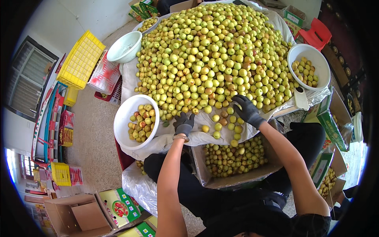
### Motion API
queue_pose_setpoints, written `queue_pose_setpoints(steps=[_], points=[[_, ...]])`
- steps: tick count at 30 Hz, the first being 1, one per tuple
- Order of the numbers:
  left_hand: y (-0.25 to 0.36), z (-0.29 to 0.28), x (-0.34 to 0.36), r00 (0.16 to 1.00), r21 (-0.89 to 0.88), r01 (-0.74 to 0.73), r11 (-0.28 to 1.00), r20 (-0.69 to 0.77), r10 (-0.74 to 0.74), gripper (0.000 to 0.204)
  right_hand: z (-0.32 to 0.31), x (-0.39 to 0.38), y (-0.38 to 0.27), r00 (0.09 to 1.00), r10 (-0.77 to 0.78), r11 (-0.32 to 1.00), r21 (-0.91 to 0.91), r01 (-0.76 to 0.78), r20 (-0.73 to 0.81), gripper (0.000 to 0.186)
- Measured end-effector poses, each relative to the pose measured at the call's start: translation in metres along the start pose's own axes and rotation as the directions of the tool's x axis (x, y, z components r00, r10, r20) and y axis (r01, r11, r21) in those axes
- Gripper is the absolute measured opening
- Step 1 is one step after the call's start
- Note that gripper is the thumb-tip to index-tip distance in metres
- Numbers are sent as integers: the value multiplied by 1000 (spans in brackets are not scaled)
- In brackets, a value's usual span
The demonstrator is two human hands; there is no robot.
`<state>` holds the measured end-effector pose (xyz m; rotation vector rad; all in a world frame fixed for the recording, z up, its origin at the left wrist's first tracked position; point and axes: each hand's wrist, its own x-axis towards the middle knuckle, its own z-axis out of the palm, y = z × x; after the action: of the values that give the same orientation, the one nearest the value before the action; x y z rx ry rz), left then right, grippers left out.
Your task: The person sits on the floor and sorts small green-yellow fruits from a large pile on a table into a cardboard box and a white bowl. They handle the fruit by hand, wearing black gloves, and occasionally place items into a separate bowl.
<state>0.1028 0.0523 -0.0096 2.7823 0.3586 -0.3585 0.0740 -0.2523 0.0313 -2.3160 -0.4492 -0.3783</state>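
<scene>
A big heap of yellow-green jujubes, some with brown blushes, covers a cloth-topped table. My left hand, in a dark grey glove, rests on the bare cloth at the heap's front edge, fingers apart and holding nothing. Farther right, my right hand, gloved alike, touches the heap's front with its fingers spread. Between the hands several loose jujubes lie on the cloth. Just below the table edge, at my lap, an open cardboard box is partly filled with jujubes.
White bowls with jujubes stand at the left and right of the heap; a pale green bowl is behind left. A white flat device lies near the right bowl. Yellow crates, a red chair and cartons surround the table.
</scene>
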Motion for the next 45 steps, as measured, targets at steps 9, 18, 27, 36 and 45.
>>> queue_pose_setpoints(steps=[9, 18, 27, 36, 45], points=[[44, -6, -25, 928, -490, -274, 828, 92, 362, 47, 75, 11, -15, 970, 140, 933, -355, -62, 198, 59], [48, 7, 5, 869, -142, -365, 920, -407, 282, 49, -30, -33, 1, 984, 176, 978, 116, -176, 12, 28], [69, -3, -60, 814, -265, -549, 793, -383, 436, 41, -15, -72, 45, 855, 493, 854, 274, -442, -159, 25], [24, -1, -31, 950, -167, -223, 961, 186, 252, 83, 7, 86, 0, 985, 160, 979, -120, -166, -60, 19], [30, 8, -12, 924, -230, -269, 935, 213, 318, 61, 71, 55, 13, 961, 98, 761, -642, 96, 260, 17]])
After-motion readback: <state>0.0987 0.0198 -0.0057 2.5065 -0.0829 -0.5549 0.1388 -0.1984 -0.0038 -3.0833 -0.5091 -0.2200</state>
